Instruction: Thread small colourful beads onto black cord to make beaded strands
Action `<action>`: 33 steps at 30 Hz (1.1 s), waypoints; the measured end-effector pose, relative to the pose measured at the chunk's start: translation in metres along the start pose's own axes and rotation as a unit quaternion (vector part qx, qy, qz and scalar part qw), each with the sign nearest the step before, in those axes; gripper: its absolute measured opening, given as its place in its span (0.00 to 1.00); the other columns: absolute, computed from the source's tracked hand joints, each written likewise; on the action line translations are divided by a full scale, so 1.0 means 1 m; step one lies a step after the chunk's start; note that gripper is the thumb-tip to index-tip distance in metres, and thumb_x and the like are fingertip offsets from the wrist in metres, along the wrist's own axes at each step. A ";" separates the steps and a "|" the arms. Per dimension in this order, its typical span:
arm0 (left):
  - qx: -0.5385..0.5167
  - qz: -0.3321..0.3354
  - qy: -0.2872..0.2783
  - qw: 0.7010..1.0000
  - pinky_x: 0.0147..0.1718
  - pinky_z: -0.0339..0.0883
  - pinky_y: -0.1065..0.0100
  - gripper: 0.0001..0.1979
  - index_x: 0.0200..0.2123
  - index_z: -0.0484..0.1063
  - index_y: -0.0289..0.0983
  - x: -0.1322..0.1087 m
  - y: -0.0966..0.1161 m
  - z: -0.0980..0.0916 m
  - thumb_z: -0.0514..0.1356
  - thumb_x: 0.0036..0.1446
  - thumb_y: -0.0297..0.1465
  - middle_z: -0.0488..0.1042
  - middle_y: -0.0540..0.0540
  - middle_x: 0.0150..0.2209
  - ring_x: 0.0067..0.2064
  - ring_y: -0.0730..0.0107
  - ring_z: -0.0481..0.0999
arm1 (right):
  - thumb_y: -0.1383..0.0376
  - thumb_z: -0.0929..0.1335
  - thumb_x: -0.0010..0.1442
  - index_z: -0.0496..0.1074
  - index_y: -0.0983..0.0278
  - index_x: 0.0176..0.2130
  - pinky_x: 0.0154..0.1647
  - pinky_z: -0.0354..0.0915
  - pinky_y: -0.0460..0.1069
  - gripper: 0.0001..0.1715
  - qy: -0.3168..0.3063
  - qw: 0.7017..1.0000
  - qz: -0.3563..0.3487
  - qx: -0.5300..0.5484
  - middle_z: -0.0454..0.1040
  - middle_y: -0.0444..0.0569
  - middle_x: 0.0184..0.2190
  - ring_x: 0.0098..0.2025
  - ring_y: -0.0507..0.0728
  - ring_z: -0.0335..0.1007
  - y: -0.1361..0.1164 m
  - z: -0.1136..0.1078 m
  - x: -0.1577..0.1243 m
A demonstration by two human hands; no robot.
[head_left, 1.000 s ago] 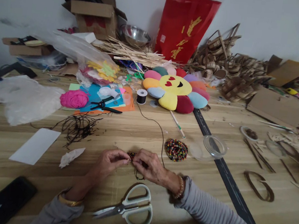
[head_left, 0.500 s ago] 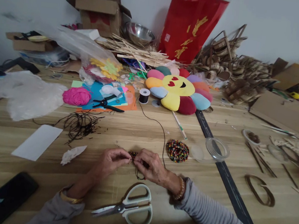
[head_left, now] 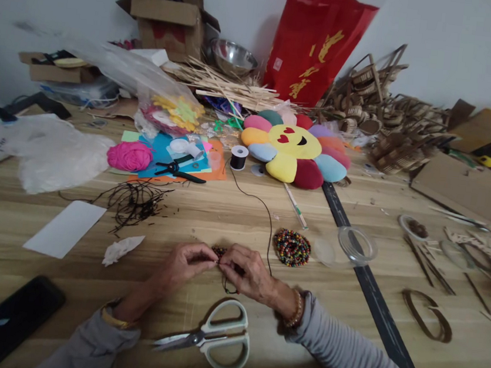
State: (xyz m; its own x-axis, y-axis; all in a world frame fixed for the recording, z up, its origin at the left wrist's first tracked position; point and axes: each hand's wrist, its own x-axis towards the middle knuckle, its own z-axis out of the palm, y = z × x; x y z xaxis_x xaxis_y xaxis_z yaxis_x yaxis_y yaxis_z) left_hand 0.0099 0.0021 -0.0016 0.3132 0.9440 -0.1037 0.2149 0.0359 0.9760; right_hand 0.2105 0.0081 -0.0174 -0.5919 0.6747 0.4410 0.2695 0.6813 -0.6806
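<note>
My left hand (head_left: 185, 264) and my right hand (head_left: 248, 272) meet at the middle front of the table, fingertips pinched close together. Small dark beads (head_left: 219, 251) show between and behind the fingers, and a thin dark cord (head_left: 230, 291) loops below my right hand. What exactly the left fingertips pinch is too small to tell. Scissors (head_left: 214, 335) with pale handles lie just below the hands, blades pointing left. A coil of multicoloured beads (head_left: 292, 248) rests to the right. Behind the hands stands a spool of black cord (head_left: 238, 157), its strand running down toward my right hand.
Black cord pieces (head_left: 134, 202), white paper (head_left: 65, 228), crumpled tissue (head_left: 122, 250) and a phone (head_left: 5, 322) lie left. Pink yarn (head_left: 130, 155), pliers (head_left: 178, 170) and a flower cushion (head_left: 296, 148) are farther back. A clear round lid (head_left: 357, 246) sits right, over a black strip (head_left: 383, 321).
The view has shifted slightly, so the left and back objects appear a little to the right. Both hands keep almost the same pose, fingertips still together.
</note>
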 end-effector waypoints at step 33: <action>-0.021 0.067 -0.034 0.997 0.34 0.65 0.70 0.06 0.25 0.75 0.33 -0.003 0.002 -0.002 0.63 0.49 0.31 0.76 0.47 0.28 0.32 0.68 0.73 | 0.62 0.66 0.62 0.66 0.65 0.39 0.28 0.62 0.44 0.08 0.020 0.996 0.009 0.086 0.68 0.46 0.29 0.27 0.50 0.63 -0.008 0.001 -0.002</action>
State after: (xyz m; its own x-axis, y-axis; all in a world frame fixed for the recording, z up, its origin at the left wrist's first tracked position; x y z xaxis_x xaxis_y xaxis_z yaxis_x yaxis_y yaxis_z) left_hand 0.0078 0.0000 0.0006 0.3990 0.9168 0.0168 0.1287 -0.0741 0.9889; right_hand 0.2089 0.0009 -0.0130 -0.5564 0.6996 0.4482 0.1430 0.6121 -0.7778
